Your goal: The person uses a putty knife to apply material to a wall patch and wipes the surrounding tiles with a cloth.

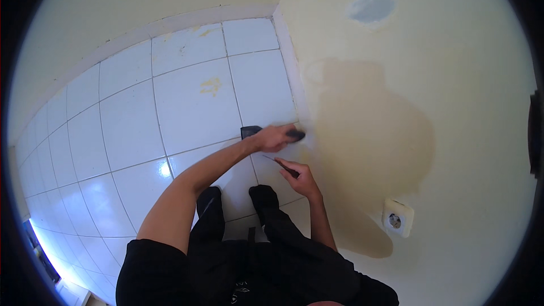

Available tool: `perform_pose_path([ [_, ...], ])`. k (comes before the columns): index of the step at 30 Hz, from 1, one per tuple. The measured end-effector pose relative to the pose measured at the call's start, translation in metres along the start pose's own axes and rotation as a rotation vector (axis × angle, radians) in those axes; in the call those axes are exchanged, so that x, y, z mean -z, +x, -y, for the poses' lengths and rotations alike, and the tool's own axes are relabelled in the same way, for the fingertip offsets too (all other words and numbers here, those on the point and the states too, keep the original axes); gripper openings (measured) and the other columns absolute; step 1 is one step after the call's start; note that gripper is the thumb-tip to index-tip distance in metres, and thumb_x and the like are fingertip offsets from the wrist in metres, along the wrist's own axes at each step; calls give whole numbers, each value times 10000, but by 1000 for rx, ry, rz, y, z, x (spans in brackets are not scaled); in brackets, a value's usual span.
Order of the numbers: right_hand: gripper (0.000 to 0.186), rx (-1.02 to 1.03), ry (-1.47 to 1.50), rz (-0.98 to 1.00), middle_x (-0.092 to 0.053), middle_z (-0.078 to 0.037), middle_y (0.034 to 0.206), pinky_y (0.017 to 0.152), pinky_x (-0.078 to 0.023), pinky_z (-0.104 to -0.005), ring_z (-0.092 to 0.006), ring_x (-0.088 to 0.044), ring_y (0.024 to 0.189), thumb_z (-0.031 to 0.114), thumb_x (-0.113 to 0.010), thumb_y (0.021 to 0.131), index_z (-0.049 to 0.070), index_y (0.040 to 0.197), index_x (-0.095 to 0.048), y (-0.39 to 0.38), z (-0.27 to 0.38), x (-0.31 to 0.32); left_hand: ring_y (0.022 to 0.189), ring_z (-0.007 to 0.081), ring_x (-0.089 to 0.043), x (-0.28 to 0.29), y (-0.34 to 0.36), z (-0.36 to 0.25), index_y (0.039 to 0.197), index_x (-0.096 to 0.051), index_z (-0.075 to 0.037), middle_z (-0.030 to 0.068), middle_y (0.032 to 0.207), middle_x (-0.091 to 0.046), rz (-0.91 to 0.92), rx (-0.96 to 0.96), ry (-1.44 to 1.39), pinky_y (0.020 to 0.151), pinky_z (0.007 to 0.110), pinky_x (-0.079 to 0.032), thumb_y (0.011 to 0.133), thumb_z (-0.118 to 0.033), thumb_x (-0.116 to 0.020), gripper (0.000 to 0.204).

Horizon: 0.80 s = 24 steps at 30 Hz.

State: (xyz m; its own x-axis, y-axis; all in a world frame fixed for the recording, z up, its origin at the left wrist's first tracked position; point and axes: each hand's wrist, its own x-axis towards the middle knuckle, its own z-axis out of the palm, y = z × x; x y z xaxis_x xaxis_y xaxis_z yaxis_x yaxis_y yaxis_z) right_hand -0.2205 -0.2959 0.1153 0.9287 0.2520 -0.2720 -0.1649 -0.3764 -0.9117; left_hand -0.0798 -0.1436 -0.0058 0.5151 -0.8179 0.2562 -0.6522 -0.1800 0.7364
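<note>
My left hand (275,138) reaches across to the foot of the right-hand wall, fingers closed round a dark, rounded object (295,135) that is smeared by motion; its kind cannot be made out. A black, square-edged piece (249,131) shows at the left wrist, and whether it belongs to that same object is unclear. Just below, my right hand (302,179) grips the dark handle of a thin-bladed tool (291,171), its narrow tip pointing up and left over the tiles. Both hands are near the wall's base, with a small gap between them.
White floor tiles (195,107) carry yellowish smears (211,85). A pale skirting (288,56) edges the walls, meeting in a corner ahead. On the right wall are a grey patch (372,5) and a power socket (398,219). My black-clad feet (264,197) stand below my hands.
</note>
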Motion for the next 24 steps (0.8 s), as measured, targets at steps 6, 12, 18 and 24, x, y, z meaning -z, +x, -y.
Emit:
perform_pose_path([
  [6,358,226,54,-117,-700,-45,900,631,-444,-229,-60,-493,693,22,-649,939,59,1293,-676,11,-4,-5,954,358,-666,74,22,22,1301,-617,-134,159,1285,-506,-384,500,271,757,466,-587,853,-104,-595,450],
  [12,345,122,24,-73,-701,-47,888,623,-445,-234,-67,-497,679,34,-646,943,60,1284,-681,7,-6,-4,980,361,-657,56,18,44,1306,-613,-108,172,1253,-503,-67,370,311,804,454,-584,860,-118,-579,447],
  [18,340,106,26,-66,-714,-64,896,613,-443,-237,-68,-494,670,47,-651,942,63,1280,-684,2,-13,-4,1057,340,-653,8,-3,3,1306,-633,-186,122,1332,-528,185,49,107,858,438,-574,802,-90,-620,513],
  [24,351,-6,8,-2,-741,-70,1054,697,-467,-223,-64,-555,776,12,-643,939,44,1286,-679,0,-10,3,937,362,-679,50,-13,-6,1229,-681,-165,122,1316,-544,-313,407,87,801,451,-581,799,-87,-626,440],
])
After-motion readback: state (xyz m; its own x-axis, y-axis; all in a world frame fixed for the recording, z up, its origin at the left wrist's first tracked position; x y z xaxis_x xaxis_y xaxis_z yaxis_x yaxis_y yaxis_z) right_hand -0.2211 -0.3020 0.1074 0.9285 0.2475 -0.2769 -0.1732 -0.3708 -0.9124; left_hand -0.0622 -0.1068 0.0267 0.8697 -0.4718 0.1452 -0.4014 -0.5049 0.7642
